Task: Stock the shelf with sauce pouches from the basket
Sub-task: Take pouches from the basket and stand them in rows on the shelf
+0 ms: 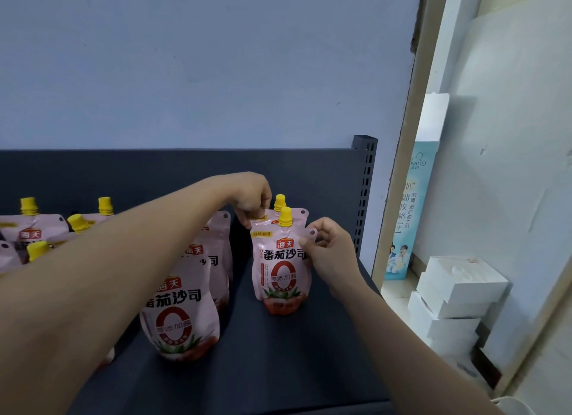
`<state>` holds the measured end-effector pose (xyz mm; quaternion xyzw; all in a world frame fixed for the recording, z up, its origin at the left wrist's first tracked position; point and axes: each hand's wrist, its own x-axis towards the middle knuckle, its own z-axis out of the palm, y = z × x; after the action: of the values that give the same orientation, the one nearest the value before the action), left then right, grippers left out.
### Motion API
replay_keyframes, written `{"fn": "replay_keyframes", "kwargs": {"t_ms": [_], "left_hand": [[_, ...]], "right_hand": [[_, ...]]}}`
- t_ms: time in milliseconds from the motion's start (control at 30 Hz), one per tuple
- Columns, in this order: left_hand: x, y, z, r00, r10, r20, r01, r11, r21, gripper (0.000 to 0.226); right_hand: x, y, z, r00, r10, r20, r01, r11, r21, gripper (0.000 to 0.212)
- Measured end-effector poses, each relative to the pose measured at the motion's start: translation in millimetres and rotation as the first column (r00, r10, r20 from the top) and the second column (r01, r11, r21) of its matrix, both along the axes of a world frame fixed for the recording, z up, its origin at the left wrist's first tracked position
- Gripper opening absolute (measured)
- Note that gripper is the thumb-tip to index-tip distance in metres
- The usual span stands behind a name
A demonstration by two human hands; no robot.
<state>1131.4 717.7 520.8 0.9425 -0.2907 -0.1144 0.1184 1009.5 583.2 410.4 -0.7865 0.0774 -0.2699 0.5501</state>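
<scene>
A pink sauce pouch (280,269) with a yellow cap stands upright on the dark shelf (294,352) at the right. My left hand (252,196) pinches its top left corner. My right hand (329,250) pinches its right edge near the punched hole. A second pouch (280,201) stands right behind it, with only the cap and top showing. Two more pouches (182,318) stand in a row to the left, partly hidden by my left forearm. The basket is out of view.
More pouches (29,225) with yellow caps crowd the shelf's far left. A perforated dark upright (365,185) ends the shelf at the right. Beyond it stand stacked white boxes (455,294) and a blue carton (405,213) on the floor.
</scene>
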Motion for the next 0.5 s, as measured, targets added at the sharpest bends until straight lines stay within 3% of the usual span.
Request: {"fn": "replay_keyframes", "kwargs": {"t_ms": [500], "left_hand": [[2.2, 6.3, -4.2, 0.996, -0.055, 0.064, 0.055, 0.998, -0.005, 0.016]], "right_hand": [[-1.6, 1.7, 0.7, 0.999, -0.03, -0.012, 0.028, 0.989, -0.148, 0.008]]}}
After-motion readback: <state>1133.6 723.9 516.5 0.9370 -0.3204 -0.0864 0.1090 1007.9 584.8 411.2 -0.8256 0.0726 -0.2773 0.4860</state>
